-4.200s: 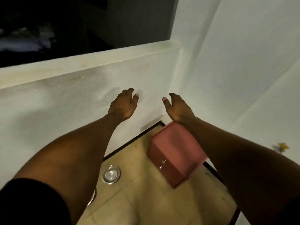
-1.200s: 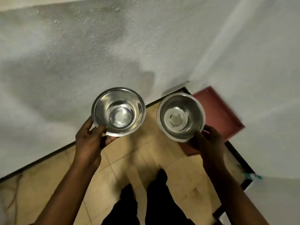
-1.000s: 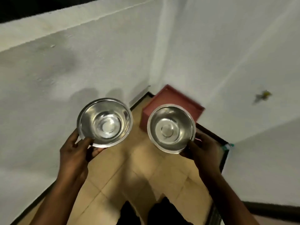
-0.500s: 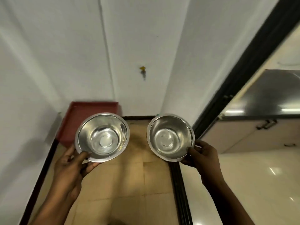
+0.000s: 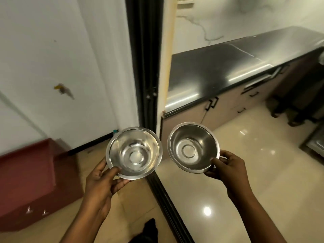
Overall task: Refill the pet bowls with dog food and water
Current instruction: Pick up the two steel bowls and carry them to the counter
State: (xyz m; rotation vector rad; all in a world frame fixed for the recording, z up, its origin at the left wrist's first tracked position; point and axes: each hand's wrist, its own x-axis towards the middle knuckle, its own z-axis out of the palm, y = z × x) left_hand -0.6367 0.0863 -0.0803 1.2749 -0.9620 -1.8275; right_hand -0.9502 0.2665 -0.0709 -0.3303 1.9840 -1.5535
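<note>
**Carrying both bowls toward the kitchen**

Holding two empty steel bowls side by side: left bowl (image 5: 134,153) pinched at its 7 o'clock rim by my left hand (image 5: 103,183), right bowl (image 5: 193,147) gripped at its 4 o'clock rim by my right hand (image 5: 228,170). The black counter (image 5: 228,67) lies at 1 o'clock, past the door track (image 5: 168,199), nearer my right hand.

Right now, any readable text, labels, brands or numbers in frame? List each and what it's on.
None readable.
Left steel bowl: bare metal, no stamp visible.
Right steel bowl: bare metal, no stamp visible.
Red box: no lettering, only small metal fittings.
Black countertop and cabinets: no labels.
</note>
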